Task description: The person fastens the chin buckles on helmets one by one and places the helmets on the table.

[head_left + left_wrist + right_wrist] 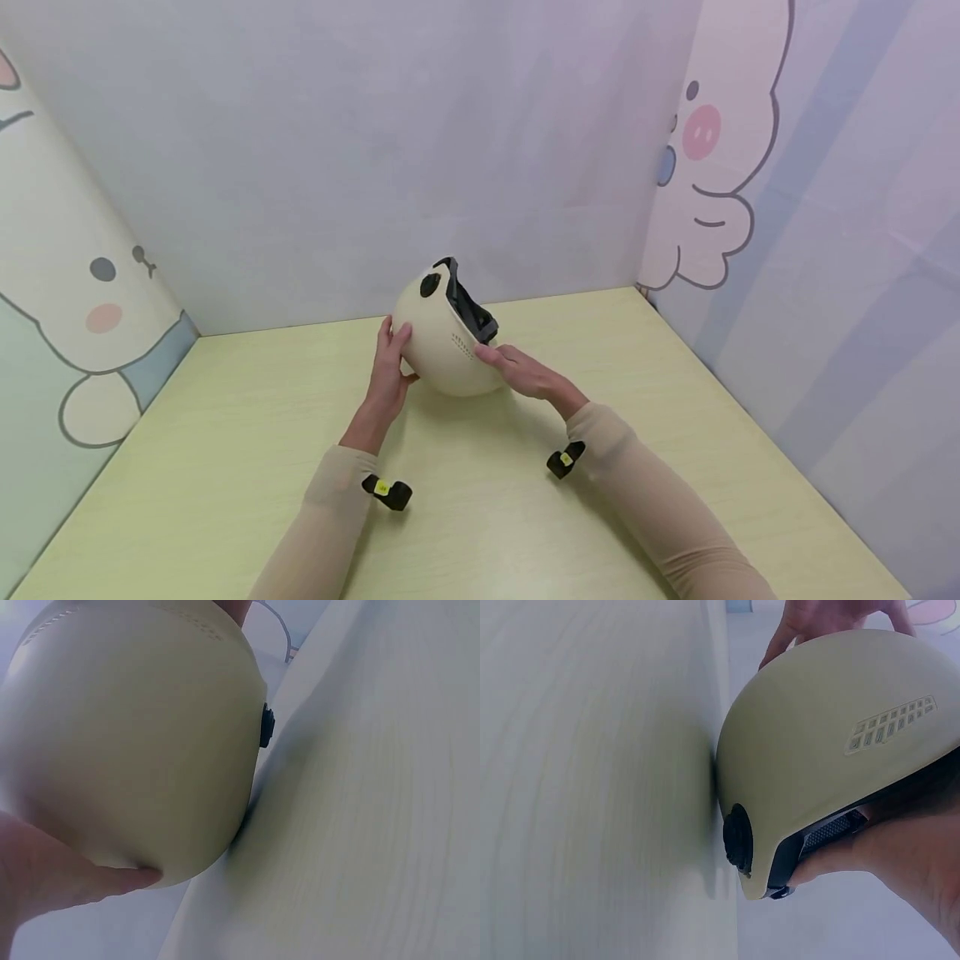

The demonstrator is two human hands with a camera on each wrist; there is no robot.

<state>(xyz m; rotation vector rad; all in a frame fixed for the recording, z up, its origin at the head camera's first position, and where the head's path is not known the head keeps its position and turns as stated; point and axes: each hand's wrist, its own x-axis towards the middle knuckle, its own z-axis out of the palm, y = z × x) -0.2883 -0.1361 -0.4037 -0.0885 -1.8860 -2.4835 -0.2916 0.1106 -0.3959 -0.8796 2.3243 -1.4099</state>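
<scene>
A cream helmet (438,346) rests tilted on its rounded shell on the table, its opening with black lining (471,312) facing up and to the right in the head view. One black round side knob (430,285) shows near the rim; another knob (739,838) is close to the tabletop in the right wrist view. My left hand (387,367) holds the shell's left side with fingers and thumb spread around it. At the right, my right hand (525,373) grips the rim, thumb on the outer shell and fingers partly hidden. Small vents (892,724) mark the shell.
The pale wood-grain table (480,517) meets a plain light back wall (375,150) just behind the helmet. Side walls carry cartoon animal prints (712,167). Small black cameras (388,492) sit at both sleeve cuffs.
</scene>
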